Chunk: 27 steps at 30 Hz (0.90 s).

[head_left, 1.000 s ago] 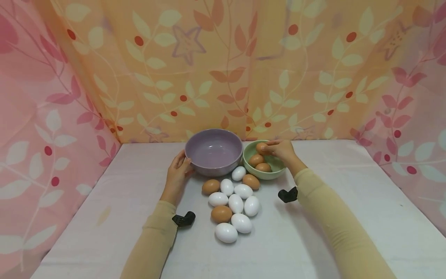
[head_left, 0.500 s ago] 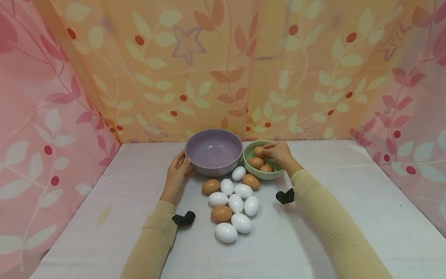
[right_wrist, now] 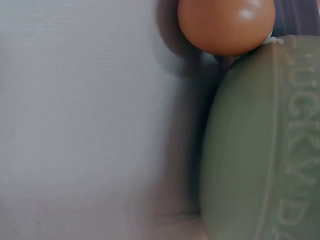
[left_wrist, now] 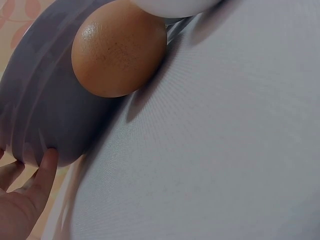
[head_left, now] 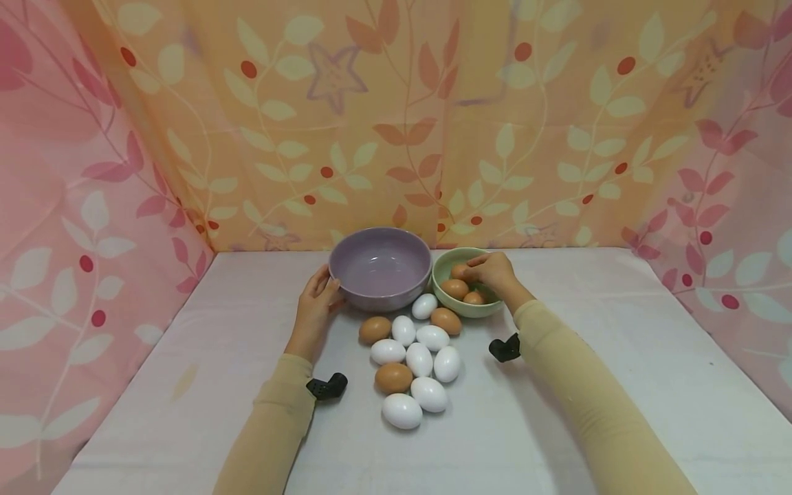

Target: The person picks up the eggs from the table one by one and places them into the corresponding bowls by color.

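Note:
My right hand [head_left: 495, 273] pinches a brown egg [head_left: 459, 271] inside the green bowl [head_left: 473, 311]. Two other brown eggs [head_left: 454, 289] lie in that bowl near the fingertips. At the left, my left hand [head_left: 314, 306] rests against the side of the purple bowl [head_left: 377, 302], thumb on its front wall. Nothing lies in the visible part of the purple bowl. The left wrist view shows the thumb [left_wrist: 47, 165] touching the bowl's outer wall. In the right wrist view, the green bowl's wall [right_wrist: 240, 150] carries raised letters, and the right hand's grip is not visible.
In front of the bowls, several white eggs [head_left: 419, 359] and a few brown eggs [head_left: 393, 378] lie grouped on the white tablecloth [head_left: 532, 426]. The two bowls stand side by side, close to the patterned curtain [head_left: 284, 137] at the back.
The right hand has shifted slightly left and lower with the brown egg. A brown egg in the green bowl has moved a little right. The left hand has stayed on the purple bowl.

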Each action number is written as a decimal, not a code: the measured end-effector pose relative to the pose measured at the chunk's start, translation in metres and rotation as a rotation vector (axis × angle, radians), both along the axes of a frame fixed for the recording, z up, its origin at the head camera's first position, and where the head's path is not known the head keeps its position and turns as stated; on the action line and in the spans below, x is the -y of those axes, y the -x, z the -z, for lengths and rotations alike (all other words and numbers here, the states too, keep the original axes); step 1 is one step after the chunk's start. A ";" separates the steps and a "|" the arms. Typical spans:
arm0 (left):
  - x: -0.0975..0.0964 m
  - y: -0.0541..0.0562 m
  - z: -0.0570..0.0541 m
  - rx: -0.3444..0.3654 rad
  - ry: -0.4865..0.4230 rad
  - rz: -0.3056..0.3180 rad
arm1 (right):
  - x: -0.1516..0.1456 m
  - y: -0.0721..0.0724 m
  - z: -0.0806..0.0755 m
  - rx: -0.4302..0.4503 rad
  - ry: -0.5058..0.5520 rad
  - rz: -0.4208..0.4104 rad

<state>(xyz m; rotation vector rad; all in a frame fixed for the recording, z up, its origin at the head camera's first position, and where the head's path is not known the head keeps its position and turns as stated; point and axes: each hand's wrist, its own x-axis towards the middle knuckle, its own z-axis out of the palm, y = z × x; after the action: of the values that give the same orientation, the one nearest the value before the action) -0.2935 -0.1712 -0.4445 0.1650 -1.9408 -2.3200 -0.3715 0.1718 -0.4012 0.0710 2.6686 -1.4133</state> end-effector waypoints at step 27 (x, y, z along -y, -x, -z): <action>0.000 0.000 -0.001 0.017 -0.014 0.003 | -0.007 -0.092 -0.030 -0.049 0.227 -0.133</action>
<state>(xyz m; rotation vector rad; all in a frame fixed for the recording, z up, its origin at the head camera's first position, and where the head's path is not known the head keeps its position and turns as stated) -0.2931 -0.1709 -0.4439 0.1845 -1.9337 -2.3426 -0.2797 0.1789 -0.3708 -0.1606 2.4763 -1.6806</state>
